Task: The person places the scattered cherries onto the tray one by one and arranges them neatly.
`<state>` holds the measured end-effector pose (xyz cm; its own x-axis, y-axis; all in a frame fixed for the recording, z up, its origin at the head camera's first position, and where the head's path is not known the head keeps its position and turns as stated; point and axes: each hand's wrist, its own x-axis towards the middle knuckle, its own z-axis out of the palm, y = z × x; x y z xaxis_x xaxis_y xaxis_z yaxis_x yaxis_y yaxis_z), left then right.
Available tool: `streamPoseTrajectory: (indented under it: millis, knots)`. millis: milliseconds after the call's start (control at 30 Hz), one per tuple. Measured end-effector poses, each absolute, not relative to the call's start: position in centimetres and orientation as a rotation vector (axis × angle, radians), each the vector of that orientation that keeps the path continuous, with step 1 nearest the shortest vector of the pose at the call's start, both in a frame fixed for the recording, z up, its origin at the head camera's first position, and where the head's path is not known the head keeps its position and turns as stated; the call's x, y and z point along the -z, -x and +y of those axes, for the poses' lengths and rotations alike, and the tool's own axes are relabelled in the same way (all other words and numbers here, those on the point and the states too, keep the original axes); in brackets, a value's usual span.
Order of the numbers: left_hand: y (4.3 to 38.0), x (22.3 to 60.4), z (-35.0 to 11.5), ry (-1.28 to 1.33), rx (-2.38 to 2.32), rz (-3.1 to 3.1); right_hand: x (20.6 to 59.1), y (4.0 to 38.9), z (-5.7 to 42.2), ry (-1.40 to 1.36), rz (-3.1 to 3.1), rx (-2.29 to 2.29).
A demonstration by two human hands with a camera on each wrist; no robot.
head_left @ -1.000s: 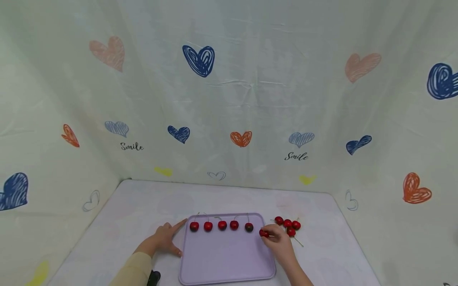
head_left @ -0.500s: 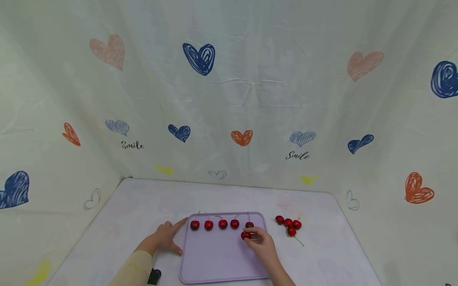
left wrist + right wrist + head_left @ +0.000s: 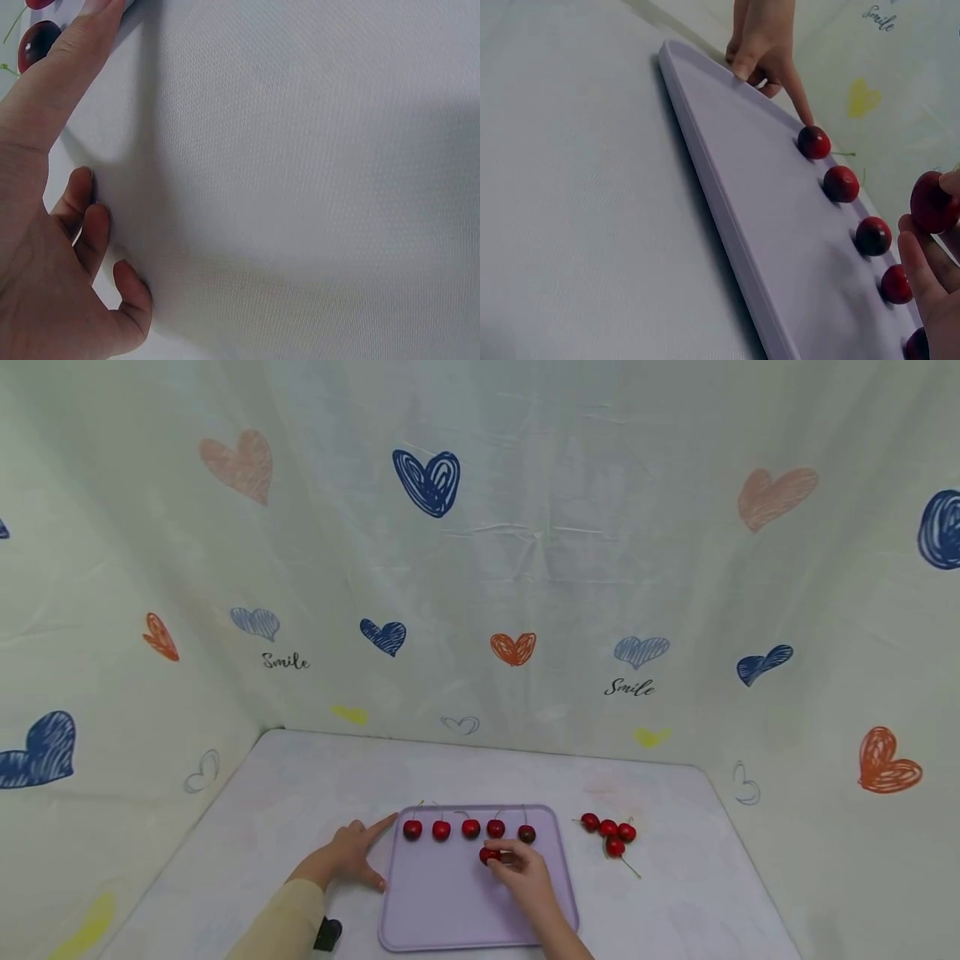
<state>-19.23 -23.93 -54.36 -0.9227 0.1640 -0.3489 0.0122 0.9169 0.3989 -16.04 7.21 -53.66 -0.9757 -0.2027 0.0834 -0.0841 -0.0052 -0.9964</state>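
Note:
My right hand pinches a red cherry between thumb and fingertips, just in front of the row on the lilac tray. The right wrist view shows this cherry held apart from the tray. Along the tray's far side stand several cherries in a row, the leftmost cherry near the corner, their stems pointing away. At the tray's left edge, my left hand is spread, with index finger and thumb straight against the rim. In the left wrist view its other fingers are loosely bent, holding nothing.
Several loose cherries lie clustered on the white tabletop right of the tray. A small black object is beside the left sleeve. A curtain printed with hearts hangs behind the table.
My right hand has carried the pinched cherry leftward from the tray's right edge to below the row's fourth cherry. The left hand has stayed at the rim; the head view shifted slightly.

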Motion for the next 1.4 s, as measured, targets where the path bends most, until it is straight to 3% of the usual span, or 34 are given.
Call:
streamPoseTrajectory:
  millis: [400, 1400]
  knots:
    - [19.3, 54.4, -23.9, -0.157, -0.559, 2.707, 58.0, 16.4, 3.8, 0.23, 1.993, 2.229]
    - [19.1, 54.0, -23.8, -0.183, -0.542, 2.738, 59.0, 15.7, -3.4, 0.174, 2.222, 1.982]
